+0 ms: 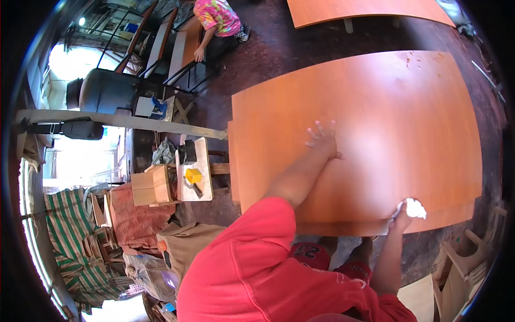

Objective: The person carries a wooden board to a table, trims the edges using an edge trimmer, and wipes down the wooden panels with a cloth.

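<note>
A large orange-brown wood panel lies flat before me, with at least one more sheet edge showing beneath it at the left and near sides. My left hand rests on its surface with the fingers spread, holding nothing. Near the panel's close right edge, my right hand is closed around a crumpled white cloth, which bulges out past the fingers. Light glares off the middle of the panel. Some small dark marks show by its far edge.
Another orange panel stands raised at the back. A person in a bright patterned shirt bends over framed boards at the far left. A wooden beam, a small stand with a yellow item, and wood pieces surround the panel.
</note>
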`<state>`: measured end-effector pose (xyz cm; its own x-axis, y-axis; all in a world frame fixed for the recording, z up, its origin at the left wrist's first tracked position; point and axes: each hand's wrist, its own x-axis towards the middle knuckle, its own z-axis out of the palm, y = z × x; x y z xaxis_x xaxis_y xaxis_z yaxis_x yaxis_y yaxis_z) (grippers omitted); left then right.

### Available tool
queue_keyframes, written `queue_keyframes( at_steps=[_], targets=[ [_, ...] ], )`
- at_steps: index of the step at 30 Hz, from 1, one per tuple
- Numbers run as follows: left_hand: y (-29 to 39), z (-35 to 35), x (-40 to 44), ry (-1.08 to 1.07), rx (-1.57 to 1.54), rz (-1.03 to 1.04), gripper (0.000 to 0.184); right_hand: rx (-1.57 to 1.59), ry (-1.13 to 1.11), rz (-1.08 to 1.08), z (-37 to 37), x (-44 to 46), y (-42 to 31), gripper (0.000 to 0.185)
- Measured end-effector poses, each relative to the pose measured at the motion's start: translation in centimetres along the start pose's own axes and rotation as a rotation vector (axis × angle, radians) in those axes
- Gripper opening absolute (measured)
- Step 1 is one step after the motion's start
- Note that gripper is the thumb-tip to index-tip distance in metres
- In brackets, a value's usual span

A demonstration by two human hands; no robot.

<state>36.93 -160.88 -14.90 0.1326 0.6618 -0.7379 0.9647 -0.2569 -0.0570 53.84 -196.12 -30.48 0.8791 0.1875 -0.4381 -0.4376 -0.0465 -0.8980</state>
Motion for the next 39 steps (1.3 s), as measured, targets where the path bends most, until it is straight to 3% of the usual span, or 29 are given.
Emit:
queue_keyframes(
  at_steps=[1,3,6,8,9,11,12,13,14,15,16,18,19,20,23,25,28,30,34,35,36,39],
  targets=[
    [0.0,0.2,0.1,-0.004,0.0,0.008,0.132,-0.045,0.005,0.097,-0.9,2.1,1.2,0.039],
    [-0.5,-0.3,0.5,-0.001,0.004,0.01,0.133,-0.083,0.072,-0.022,-1.7,5.2,-1.4,0.037],
    [-0.6,0.0,0.4,-0.033,-0.034,0.043,0.132,-0.098,0.105,-0.034,-3.7,9.2,-3.0,0.042],
    [-0.4,0.7,0.8,0.007,-0.048,0.005,0.135,-0.124,0.171,0.145,-2.0,6.6,-5.2,0.045],
    [-0.5,0.8,0.4,0.056,-0.081,0.005,0.134,-0.22,0.126,0.037,-3.3,7.7,-1.7,0.049],
    [-0.4,0.5,-0.8,0.067,-0.092,0.043,0.128,-1.018,-0.045,0.146,-6.3,6.8,3.6,0.057],
    [-0.7,2.9,2.2,0.136,0.008,0.073,0.125,-1.011,0.318,-0.28,-5.5,6.3,11.2,0.052],
    [-0.4,2.1,0.6,0.116,-0.041,0.105,0.123,-0.546,0.196,-0.037,-2.3,2.7,6.3,0.043],
    [-0.2,2.7,2.0,0.109,0.1,0.077,0.121,-0.105,0.196,0.22,1.5,-1.5,0.4,0.042],
    [-0.5,3.3,3.7,0.098,0.143,0.081,0.123,0.037,0.228,0.27,2.7,-2.5,-2.9,0.047],
    [0.3,1.2,1.3,0.044,0.222,0.183,0.127,0.112,0.252,-0.065,1.7,0.8,-0.6,0.05],
    [-1.3,3.1,4.3,0.126,0.156,0.135,0.132,0.084,0.372,-0.225,1.5,3.8,-5.9,0.047],
    [-1.4,3.4,5.0,0.147,0.189,0.122,0.134,0.094,0.416,-0.217,0.2,6.9,-5.6,0.05],
    [-1.8,3.5,5.3,0.138,0.206,0.152,0.134,-0.016,0.474,-0.129,-1.2,9.8,-4.4,0.041],
    [-1.4,4.0,5.5,0.128,0.202,0.087,0.138,-0.252,0.593,-0.066,0.7,5.3,-6.6,0.035],
    [-1.4,3.5,5.3,0.1,0.197,0.072,0.137,-0.191,0.449,0.004,2.9,-0.4,-5.4,0.037],
    [-0.9,3.0,4.3,0.076,0.191,0.074,0.137,-0.21,0.471,-0.074,5.4,-4.3,-0.4,0.042],
    [-0.7,3.0,4.2,0.085,0.215,0.066,0.137,-0.173,0.521,0.015,5.3,-4.2,0.6,0.042],
    [-0.7,2.9,3.7,0.082,0.197,0.057,0.138,-0.11,0.478,-0.245,-0.3,6.2,-5.4,0.033],
    [-0.8,3.0,3.8,0.083,0.198,0.058,0.138,-0.025,0.493,-0.228,-1.1,8.6,-6.8,0.031],
    [-0.8,3.0,3.8,0.082,0.196,0.049,0.138,-0.065,0.481,-0.018,-2.2,10.4,-8.4,0.035],
    [-1.0,3.2,4.1,0.087,0.215,0.048,0.137,-0.012,0.565,-0.138,-1.5,9.6,-8.6,0.035]
  ],
)
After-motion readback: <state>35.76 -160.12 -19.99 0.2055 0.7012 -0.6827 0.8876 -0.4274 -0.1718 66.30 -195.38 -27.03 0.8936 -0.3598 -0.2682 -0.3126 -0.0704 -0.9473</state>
